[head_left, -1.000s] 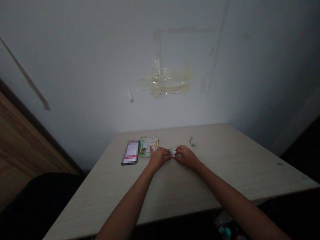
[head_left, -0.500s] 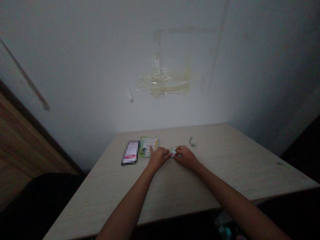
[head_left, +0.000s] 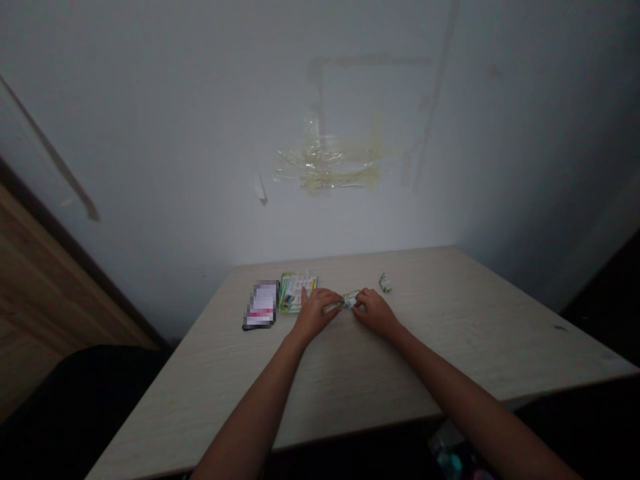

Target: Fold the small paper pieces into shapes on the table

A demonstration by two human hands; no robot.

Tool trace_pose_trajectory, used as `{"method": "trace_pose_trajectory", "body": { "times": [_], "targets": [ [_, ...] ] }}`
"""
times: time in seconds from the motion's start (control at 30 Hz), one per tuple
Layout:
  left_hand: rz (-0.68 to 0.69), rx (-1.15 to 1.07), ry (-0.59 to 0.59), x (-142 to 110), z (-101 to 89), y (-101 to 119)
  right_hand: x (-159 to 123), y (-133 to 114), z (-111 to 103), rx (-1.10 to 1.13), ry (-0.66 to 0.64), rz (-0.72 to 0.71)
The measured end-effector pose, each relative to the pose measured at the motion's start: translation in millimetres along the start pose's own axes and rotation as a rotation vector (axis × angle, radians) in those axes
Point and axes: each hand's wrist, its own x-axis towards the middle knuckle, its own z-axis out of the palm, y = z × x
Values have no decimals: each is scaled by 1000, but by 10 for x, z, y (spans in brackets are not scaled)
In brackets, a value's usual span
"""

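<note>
Over the middle of the table, my left hand [head_left: 318, 312] and my right hand [head_left: 374, 311] pinch opposite ends of a small piece of printed green-and-white paper [head_left: 351, 299], which looks folded. Fingers cover both of its ends. Just beyond my left hand lies a stack of printed green-and-white leaflets [head_left: 299, 291], partly hidden by that hand. A small crumpled or folded piece of similar paper [head_left: 385, 283] rests by itself, past my right hand and apart from it.
A phone [head_left: 262, 305] with a blurred screen lies left of the leaflets on the pale wooden table [head_left: 350, 393]. Behind stands a wall with strips of clear tape [head_left: 337, 167]. A small dark scrap [head_left: 561, 327] is near the table's right edge.
My hands have moved slightly apart, and more of the paper between them shows. The leaflets, phone and crumpled piece stay where they were.
</note>
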Motion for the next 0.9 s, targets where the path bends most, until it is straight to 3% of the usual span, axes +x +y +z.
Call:
{"method": "trace_pose_trajectory", "body": {
  "times": [0.17,0.47,0.9],
  "targets": [
    [30,55,-58,-5,19,-17,17,40,27,5,-1,7],
    [-34,157,-137,-22,47,-62,23,66,53,14,15,-11],
    [-23,218,-131,0,64,-1,10,142,76,139,15,-43]
  ]
}}
